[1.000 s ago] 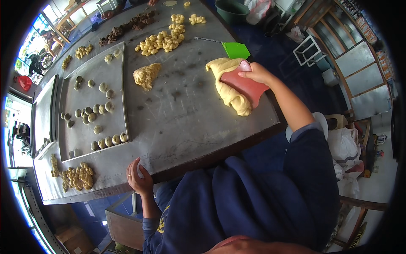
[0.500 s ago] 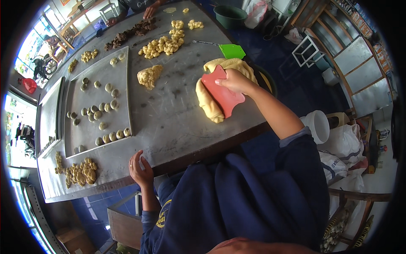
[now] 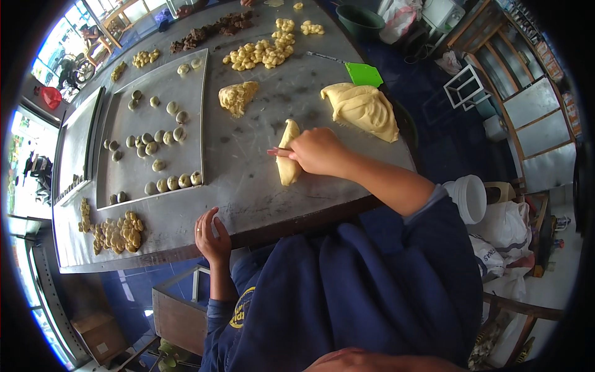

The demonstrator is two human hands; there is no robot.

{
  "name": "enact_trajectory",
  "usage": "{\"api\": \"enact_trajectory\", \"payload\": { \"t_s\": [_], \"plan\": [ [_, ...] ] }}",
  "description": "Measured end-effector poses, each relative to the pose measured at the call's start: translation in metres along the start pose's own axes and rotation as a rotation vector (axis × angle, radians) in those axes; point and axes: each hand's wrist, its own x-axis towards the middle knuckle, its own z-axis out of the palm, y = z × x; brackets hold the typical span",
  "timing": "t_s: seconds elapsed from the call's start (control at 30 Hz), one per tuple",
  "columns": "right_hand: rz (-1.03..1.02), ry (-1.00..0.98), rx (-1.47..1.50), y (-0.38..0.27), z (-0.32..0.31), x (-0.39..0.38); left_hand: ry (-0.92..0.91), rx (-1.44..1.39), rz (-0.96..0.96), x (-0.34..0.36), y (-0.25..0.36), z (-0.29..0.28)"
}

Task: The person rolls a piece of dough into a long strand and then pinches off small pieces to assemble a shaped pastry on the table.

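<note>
My right hand (image 3: 318,152) is closed around a red dough scraper (image 3: 281,152), now seen nearly edge-on. The scraper lies across a long strip of pale yellow dough (image 3: 289,175) on the metal table (image 3: 260,204); I cannot tell how deep its edge goes. To the right, apart from the strip, lies a large folded mass of the same dough (image 3: 365,111). My left hand (image 3: 212,235) is at the table's near edge, fingers apart and holding nothing. A rough, crumpled dough lump (image 3: 237,98) sits beyond the strip, to its left.
A green scraper (image 3: 363,74) lies by the far right edge. Small dough pieces (image 3: 263,53) and brown filling lumps (image 3: 214,31) are farther back. On the left, a metal tray (image 3: 180,102) holds several round balls. More dough pieces (image 3: 118,234) sit near the left corner.
My right hand has carried the scraper left, away from the large dough, and turned it edge-on over the strip. The strip now lies apart from the mass. The view has shifted slightly.
</note>
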Motion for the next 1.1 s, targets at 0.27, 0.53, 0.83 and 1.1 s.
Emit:
{"api": "enact_trajectory", "payload": {
  "t_s": [0.27, 0.53, 0.83, 1.1],
  "plan": [
    [-0.119, 0.061, -0.219, -0.033, 0.017, 0.047, -0.014, -0.006, -0.045, -0.003, -0.003, 0.001],
    [0.180, 0.247, -0.001, -0.055, 0.053, 0.056, -0.316, -0.201, -0.039, 0.028, 0.024, 0.013],
    [0.592, 0.557, 0.143, 0.044, -0.037, -0.023, -0.707, 0.006, 0.625, 0.102, 0.083, 0.061],
    [0.533, 0.402, -0.357, 0.136, 0.055, -0.056, -0.873, -0.045, 0.456, 0.098, 0.092, 0.111]
  ]
}}
